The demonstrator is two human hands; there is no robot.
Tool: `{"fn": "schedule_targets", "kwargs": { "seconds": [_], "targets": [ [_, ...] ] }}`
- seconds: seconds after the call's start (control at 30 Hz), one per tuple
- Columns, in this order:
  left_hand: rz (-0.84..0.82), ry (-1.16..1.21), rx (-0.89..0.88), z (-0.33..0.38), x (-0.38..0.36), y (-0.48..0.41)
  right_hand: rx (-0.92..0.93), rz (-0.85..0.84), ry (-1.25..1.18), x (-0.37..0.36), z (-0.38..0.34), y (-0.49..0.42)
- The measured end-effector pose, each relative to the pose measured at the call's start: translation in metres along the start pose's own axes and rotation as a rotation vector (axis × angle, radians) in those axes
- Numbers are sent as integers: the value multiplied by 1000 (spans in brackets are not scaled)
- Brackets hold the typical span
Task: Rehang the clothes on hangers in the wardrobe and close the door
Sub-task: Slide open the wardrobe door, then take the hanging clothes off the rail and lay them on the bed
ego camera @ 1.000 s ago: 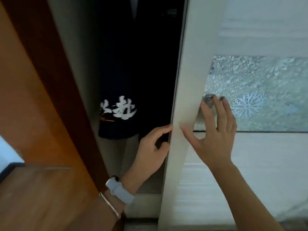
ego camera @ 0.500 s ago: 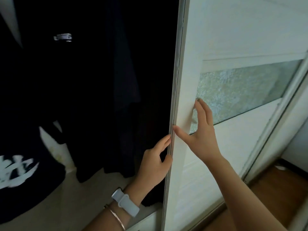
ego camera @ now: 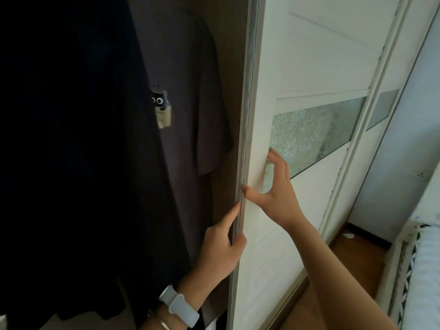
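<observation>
Head view of a wardrobe with its sliding door (ego camera: 266, 210) partly open. The left hand (ego camera: 220, 251) grips the door's leading edge: the index finger lies along the edge, pointing upward, the thumb wraps round onto the white front face, and the other fingers are hidden behind the edge. The right hand (ego camera: 279, 194) is spread wide and pressed flat against the door's front, thumb tip at the edge just above the left index finger, fingertips reaching the lower corner of the frosted glass panel (ego camera: 316, 136) — it holds nothing, only bears on the surface of the door. A pale grey watch strap (ego camera: 179, 306) and a thin bracelet (ego camera: 163, 323) sit on the left wrist. Inside the opening hang the clothes: a grey T-shirt (ego camera: 188, 110) nearest the door, bearing a small black cat patch (ego camera: 159, 101) above a pale pocket, and to its left a very dark garment (ego camera: 71, 139) that fills the rest of the opening; the hangers themselves are out of frame. The grey shirt's sleeve hangs just beside the door edge, not touching it as far as can be told. To the right, a second door panel (ego camera: 381, 110) stands behind the first in the same track — beyond it, a wooden floor (ego camera: 352, 265) and the edge of a white bed (ego camera: 426, 270).
</observation>
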State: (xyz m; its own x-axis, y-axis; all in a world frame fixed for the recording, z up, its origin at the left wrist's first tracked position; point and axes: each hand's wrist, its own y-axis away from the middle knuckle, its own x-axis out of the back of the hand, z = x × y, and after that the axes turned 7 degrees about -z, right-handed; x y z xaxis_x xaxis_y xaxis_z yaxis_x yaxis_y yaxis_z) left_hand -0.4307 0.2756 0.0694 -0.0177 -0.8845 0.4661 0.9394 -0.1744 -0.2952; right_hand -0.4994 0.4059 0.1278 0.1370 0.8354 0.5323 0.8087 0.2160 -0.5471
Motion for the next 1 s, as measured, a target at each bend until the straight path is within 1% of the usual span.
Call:
{"fn": "schedule_targets", "kwargs": {
  "seconds": [0.1,0.13,0.23,0.27,0.37,0.43,0.53,0.6,0.67,0.7,0.73,0.8,0.9,1.0],
  "targets": [
    [-26,34,-21,4,-16,-25,-36,5,21,15,22,-14],
    [-6,28,-31,4,-19,-31,-38,1,23,19,27,-17],
    [135,34,-54,-3,-21,-42,-9,-20,51,20,35,-21],
    [143,23,-59,-4,-20,-43,-9,-11,53,18,35,-20],
    [141,-28,-76,-2,-20,-41,-4,34,19,12,33,-18],
    [148,-26,-71,0,-20,-42,5,31,2,15,34,-18],
    [96,-23,-28,2,-14,-39,18,20,-12,17,33,-15],
    [65,-37,-13,10,-4,-35,42,95,5,16,23,-12],
    [83,-83,-25,23,16,-27,185,260,107,10,5,-12],
    [107,-97,-31,31,28,-23,295,341,170,9,-4,-13],
    [159,-119,-37,39,44,-17,409,382,203,5,-16,-16],
    [299,-163,-55,54,81,-1,548,349,200,-5,-42,-27],
    [524,-251,-72,78,141,30,586,228,68,-26,-83,-46],
    [674,-375,-10,99,196,64,656,160,-56,-49,-130,-65]
  ]
}}
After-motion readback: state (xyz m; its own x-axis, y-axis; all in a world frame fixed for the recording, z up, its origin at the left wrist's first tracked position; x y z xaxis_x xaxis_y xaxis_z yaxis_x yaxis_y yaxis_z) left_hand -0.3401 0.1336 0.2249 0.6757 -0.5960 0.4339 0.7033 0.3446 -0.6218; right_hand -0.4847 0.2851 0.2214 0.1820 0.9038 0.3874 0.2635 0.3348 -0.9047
